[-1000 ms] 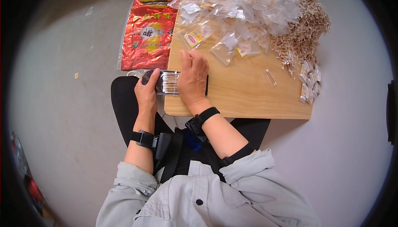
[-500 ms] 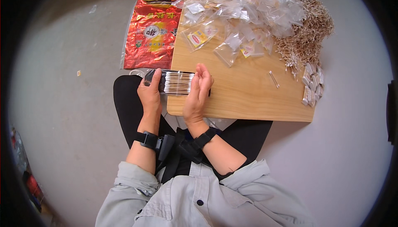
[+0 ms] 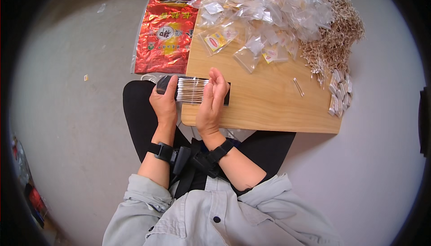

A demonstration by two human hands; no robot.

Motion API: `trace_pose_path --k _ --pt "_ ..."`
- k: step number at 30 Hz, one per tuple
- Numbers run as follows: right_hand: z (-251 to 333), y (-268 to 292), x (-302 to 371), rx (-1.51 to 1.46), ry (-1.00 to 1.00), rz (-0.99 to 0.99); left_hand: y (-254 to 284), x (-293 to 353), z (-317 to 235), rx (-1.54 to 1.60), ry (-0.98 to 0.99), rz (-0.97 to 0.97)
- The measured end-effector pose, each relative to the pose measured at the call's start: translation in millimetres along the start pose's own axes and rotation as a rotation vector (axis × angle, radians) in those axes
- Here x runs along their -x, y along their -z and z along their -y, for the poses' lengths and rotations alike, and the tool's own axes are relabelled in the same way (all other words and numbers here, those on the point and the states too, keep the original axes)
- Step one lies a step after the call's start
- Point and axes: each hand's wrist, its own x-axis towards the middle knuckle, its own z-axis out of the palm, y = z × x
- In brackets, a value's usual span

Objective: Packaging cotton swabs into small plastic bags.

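A row of cotton swabs [image 3: 191, 90] with white tips lies side by side on a dark flat piece [image 3: 227, 94], with clear film over it. My left hand [image 3: 164, 101] grips the left end, its thumb on top next to the swab tips. At the other end is my right hand [image 3: 212, 104], fingers stretched up and thumb lying against the right ends of the swabs. The dark piece sticks out beyond it on the right. Its contact underneath is hidden.
The wooden table [image 3: 265, 97] bears a heap of clear plastic bags [image 3: 278, 3], a pile of loose swabs [image 3: 336, 39], small bundles [image 3: 340, 93] and two loose swabs [image 3: 298, 87]. A red foil bag [image 3: 168, 26] lies left of the table edge.
My right hand has shifted slightly left over the swabs, and its thumb covers more of their right ends. More of the dark piece shows right of it.
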Motion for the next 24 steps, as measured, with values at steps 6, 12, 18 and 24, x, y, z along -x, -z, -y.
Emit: trace_pose_path --k 6,12,18,24 --pt "0.7 -4.8 1.7 0.036 0.002 0.017 -1.8 2.5 -2.3 0.027 -0.026 -0.010" --pt "5.1 -6.0 0.9 0.083 0.026 0.031 0.2 1.9 -2.4 -0.056 -0.069 -0.010" --pt "-7.1 35.0 -18.7 -0.244 -0.151 0.004 7.5 -6.7 4.0 -0.109 0.011 -0.068" --pt "-9.9 182.3 -75.3 0.598 0.026 -0.283 24.2 1.3 -28.2 -0.306 -0.472 -0.245"
